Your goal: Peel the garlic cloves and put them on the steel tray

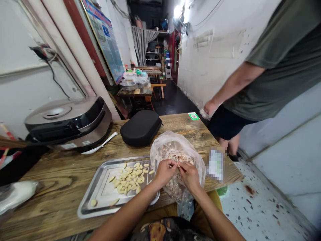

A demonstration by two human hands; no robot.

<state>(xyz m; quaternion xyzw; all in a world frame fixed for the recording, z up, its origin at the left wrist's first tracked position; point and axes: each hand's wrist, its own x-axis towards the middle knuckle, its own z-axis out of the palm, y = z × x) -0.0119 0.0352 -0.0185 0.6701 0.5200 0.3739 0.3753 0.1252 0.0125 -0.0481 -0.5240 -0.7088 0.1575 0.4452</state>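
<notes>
My left hand (165, 171) and my right hand (190, 174) meet over a clear plastic bag (175, 147) full of papery garlic skins. The fingers of both hands are pinched together on a small garlic clove (177, 164) between them. Just left of the bag lies a metal tray (100, 190) with several peeled garlic cloves (130, 179) heaped toward its right side. Two loose cloves lie near the tray's front edge.
On the wooden table (57, 180) stand an electric griddle (67, 122) with a white spatula (100, 146), and a black zip case (140, 127). Another person in a green shirt (273, 67) stands at the table's right end. A tiled floor (255, 207) lies on the right.
</notes>
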